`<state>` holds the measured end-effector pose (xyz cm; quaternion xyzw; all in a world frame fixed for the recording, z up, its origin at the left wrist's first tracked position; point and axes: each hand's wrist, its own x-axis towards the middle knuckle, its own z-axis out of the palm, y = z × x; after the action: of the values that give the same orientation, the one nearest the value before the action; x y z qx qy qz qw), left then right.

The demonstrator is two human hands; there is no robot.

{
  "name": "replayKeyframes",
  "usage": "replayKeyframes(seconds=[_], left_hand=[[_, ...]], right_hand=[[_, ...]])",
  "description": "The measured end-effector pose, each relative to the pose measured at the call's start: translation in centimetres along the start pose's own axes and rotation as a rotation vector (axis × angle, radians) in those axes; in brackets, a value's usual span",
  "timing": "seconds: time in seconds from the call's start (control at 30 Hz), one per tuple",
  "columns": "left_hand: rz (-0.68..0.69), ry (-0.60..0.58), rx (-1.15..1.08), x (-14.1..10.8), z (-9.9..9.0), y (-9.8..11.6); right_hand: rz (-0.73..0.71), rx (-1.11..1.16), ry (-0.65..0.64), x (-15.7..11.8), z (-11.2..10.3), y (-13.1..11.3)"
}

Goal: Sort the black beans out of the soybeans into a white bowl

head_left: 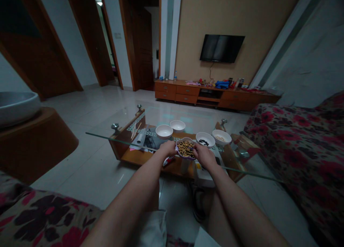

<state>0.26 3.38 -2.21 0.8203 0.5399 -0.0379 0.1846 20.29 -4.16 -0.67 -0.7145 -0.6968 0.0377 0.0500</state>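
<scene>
Bean bowl (185, 157) sits by table (103, 129)'s near edge. Left hand (168, 148) pinches its rim; right hand (204, 155)'s fingers reach the beans (184, 146) (pinching? can't tell). Best keep rim steady, work lightly.

Dim rm, cool cast. Small bright lamp (99, 3) at upper L. Soft sheen on floor tiles (88, 105), glass tabletop (120, 122) & TV (222, 48). Corners v. dark; wide-angle stretch twd edges; small detail a bit soft.
</scene>
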Motion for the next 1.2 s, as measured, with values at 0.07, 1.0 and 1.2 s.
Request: replayKeyframes(seconds=[0.07,1.0,1.2], left_hand=[[-0.005,0.000,0.002,-0.04,-0.02,0.03],[0.015,0.006,0.012,-0.32,-0.21,0.11],[0.009,0.008,0.013,-0.19,-0.16,0.13]], right_hand=[[0.005,-0.003,0.001,0.03,0.00,-0.02],[-0.027,-0.020,0.000,0.12,0.43,0.26],[-0.028,-0.019,-0.002,0.15,0.28,0.23]])
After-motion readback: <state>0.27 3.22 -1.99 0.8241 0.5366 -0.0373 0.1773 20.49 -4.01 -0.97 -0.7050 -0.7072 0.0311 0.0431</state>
